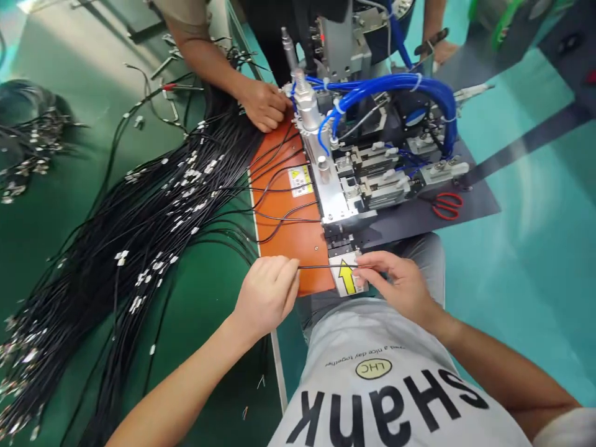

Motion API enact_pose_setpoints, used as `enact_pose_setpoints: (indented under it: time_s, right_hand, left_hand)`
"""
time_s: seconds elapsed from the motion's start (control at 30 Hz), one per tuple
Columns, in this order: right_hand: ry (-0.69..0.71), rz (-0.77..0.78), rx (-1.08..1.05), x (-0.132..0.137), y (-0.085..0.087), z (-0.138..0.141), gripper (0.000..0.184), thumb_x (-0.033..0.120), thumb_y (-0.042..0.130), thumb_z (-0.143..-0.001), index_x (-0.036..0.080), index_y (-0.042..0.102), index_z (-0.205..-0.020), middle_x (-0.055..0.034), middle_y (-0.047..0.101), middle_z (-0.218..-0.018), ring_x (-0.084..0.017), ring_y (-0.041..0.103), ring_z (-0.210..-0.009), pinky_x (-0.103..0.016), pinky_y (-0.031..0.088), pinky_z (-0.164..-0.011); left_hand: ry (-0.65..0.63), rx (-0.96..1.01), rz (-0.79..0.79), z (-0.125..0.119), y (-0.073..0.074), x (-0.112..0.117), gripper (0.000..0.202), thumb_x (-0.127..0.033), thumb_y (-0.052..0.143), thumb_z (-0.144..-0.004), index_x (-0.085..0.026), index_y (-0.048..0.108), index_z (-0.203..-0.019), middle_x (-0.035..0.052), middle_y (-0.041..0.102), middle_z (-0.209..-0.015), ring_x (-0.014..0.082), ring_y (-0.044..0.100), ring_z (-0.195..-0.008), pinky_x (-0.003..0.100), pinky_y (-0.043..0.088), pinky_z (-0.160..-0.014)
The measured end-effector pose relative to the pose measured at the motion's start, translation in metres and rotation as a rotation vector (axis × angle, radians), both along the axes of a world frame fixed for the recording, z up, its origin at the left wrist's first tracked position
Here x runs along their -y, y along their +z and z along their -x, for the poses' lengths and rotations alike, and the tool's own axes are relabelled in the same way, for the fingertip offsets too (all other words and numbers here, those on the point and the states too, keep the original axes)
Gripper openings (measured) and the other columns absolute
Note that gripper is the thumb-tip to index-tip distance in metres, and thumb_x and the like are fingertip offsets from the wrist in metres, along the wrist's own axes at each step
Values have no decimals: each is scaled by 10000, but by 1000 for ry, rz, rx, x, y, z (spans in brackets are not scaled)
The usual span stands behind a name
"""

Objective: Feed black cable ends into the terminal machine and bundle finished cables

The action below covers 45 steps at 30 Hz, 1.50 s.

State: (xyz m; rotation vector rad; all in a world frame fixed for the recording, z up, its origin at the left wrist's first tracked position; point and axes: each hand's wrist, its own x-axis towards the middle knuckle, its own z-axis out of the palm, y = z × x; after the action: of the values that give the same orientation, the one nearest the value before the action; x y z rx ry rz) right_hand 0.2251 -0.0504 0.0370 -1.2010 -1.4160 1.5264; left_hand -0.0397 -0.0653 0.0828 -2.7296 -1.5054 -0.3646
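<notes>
A thin black wire (326,267) is pinched at both ends. The grip of the left hand (267,295) is closed on its 9 o'clock end, and the grip of the right hand (395,282) is closed on its 3 o'clock end. The wire is held straight, taut and level, and looks matte and unmarked along the stretch that shows. It crosses the top of one white label (347,279) printed with a yellow arrow.

At 12 o'clock of the label one metal machine (344,180) is seen, with one orange plate (284,211) at its 9 o'clock side; several loose wires lie across the plate. Blue hoses (395,84) are looped over the machine. One pair of red scissors (447,206) lies at 3 o'clock.

The green bench (69,186) is covered at 9 o'clock by black cables (153,217), too many to be counted, with pale tips. One co-worker's hand (263,104) rests on them at 12 o'clock. A teal floor (535,248) is seen at 3 o'clock.
</notes>
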Motion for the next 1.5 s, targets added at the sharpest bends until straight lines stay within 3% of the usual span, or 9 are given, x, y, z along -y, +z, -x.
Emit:
enact_pose_setpoints:
  time_s: [0.1, 0.27, 0.47, 0.57, 0.7, 0.8, 0.97, 1.23, 1.5]
  right_hand:
    - [-2, 14, 6, -2, 0, 6, 143, 351, 613, -927, 266, 687, -1016, -23, 769, -862, -231, 747, -804, -402, 587, -801]
    - [71, -44, 108, -9, 3, 9, 196, 291, 619, -919, 293, 611, -1115, -6, 778, -931, -222, 748, -857, -374, 564, -813]
    - [38, -105, 174, -23, 2, -7, 151, 331, 650, -906, 276, 610, -1041, -10, 774, -905, -230, 738, -863, -362, 546, -796]
    - [-59, -51, 96, -27, 1, -12, 142, 334, 647, -910, 253, 614, -1022, -21, 765, -890, -212, 728, -837, -350, 548, -794]
    - [86, 165, -95, -27, -1, -11, 150, 358, 681, -886, 223, 650, -944, -20, 737, -847, -167, 693, -721, -324, 559, -741]
    - [102, 245, -171, -28, -3, -7, 171, 373, 722, -848, 210, 681, -876, -3, 699, -750, -149, 658, -664, -304, 553, -691]
    - [91, 254, -213, -34, -7, -5, 175, 358, 786, -778, 205, 710, -814, 11, 666, -693, -134, 620, -625, -281, 532, -637]
    - [4, 205, -167, -23, -16, 10, 145, 339, 790, -775, 210, 723, -769, 18, 655, -661, -117, 587, -553, -266, 511, -567]
    - [-61, 161, -145, -22, -17, 15, 170, 364, 778, -791, 205, 718, -794, 3, 678, -696, -124, 592, -538, -274, 488, -541]
  left_hand:
    - [34, -20, 64, -19, -5, 1, 133, -182, 525, -907, -144, 561, -1029, 99, 645, -886, 243, 591, -833, 386, 455, -751]
    - [-32, 144, 262, -61, -10, -6, 320, -189, 442, -968, -118, 434, -1280, 101, 659, -941, 226, 624, -832, 350, 475, -699]
    - [50, 515, 684, -63, -17, -20, 200, -237, 412, -1018, -201, 540, -1168, 44, 671, -951, 138, 624, -775, 256, 485, -679]
    - [91, 617, 645, -59, -16, -22, 193, -228, 461, -1003, -199, 632, -1086, 47, 663, -958, 136, 608, -841, 257, 481, -752]
    - [155, 683, 611, -62, -18, -21, 150, -230, 512, -982, -189, 654, -1004, 31, 649, -893, 126, 583, -797, 252, 471, -732]
    - [182, 713, 595, -63, -19, -20, 128, -246, 545, -964, -189, 658, -980, 26, 643, -854, 122, 575, -737, 246, 473, -677]
    - [183, 822, 660, -63, -22, -16, 104, -262, 602, -929, -184, 669, -943, 38, 631, -833, 122, 599, -696, 233, 510, -610]
    - [316, 1287, 883, -71, -27, -16, 106, -257, 672, -886, -157, 643, -865, 10, 581, -764, 105, 620, -591, 227, 516, -515]
    - [382, 1439, 928, -71, -43, -15, 160, -299, 719, -851, -151, 659, -849, 15, 569, -844, 65, 545, -593, 220, 478, -535]
